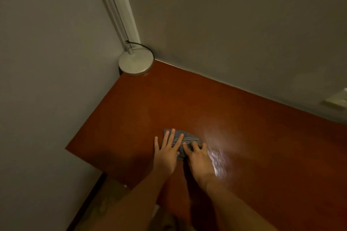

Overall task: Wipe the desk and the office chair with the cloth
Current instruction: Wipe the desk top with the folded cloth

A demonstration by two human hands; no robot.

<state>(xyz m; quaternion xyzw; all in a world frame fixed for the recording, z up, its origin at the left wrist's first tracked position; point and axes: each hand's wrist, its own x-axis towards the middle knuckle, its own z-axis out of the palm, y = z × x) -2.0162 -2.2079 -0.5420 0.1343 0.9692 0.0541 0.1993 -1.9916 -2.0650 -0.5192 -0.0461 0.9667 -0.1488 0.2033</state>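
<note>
A small grey striped cloth (187,139) lies flat on the reddish-brown desk (244,118), near its front left part. My left hand (166,151) presses flat on the cloth's left side, fingers spread and pointing away from me. My right hand (198,157) rests on the cloth's right side with its fingers curled over the fabric. Both hands touch the cloth and hide most of it. The office chair is out of view.
A white lamp base (136,62) with a thin pole and a black cable stands in the desk's far left corner against the walls. A light wall plate (338,99) sits at the right edge. A bright glare patch (218,157) shines on the desk beside my right hand.
</note>
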